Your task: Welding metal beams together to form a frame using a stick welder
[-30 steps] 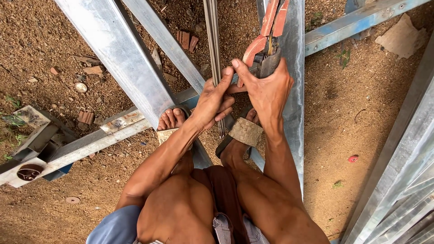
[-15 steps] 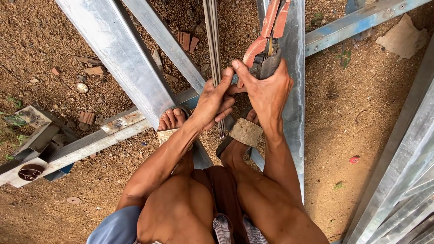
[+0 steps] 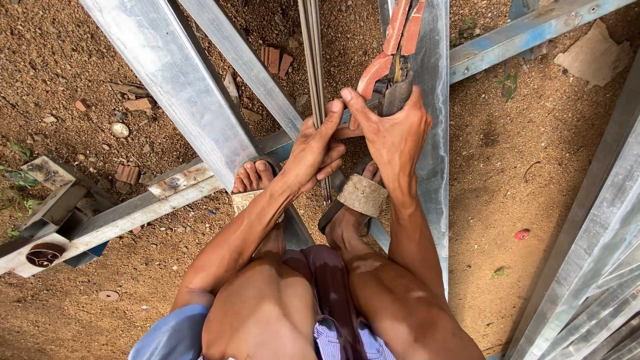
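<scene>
Head view: hands (image 3: 313, 155) stay clamped on unmoved pliers (image 3: 392, 63)

Very little changed across the second. The left hand (image 3: 312, 155) shifted only a trace against the thin metal rods (image 3: 313, 73), its fingers closing slightly more around them. The right hand (image 3: 393, 130) tightened its grip on the red-handled cutter (image 3: 393, 50), and the tool's handles tilted a touch. The camera view drifted marginally, so the metal beams sat a shade differently in the picture.
</scene>
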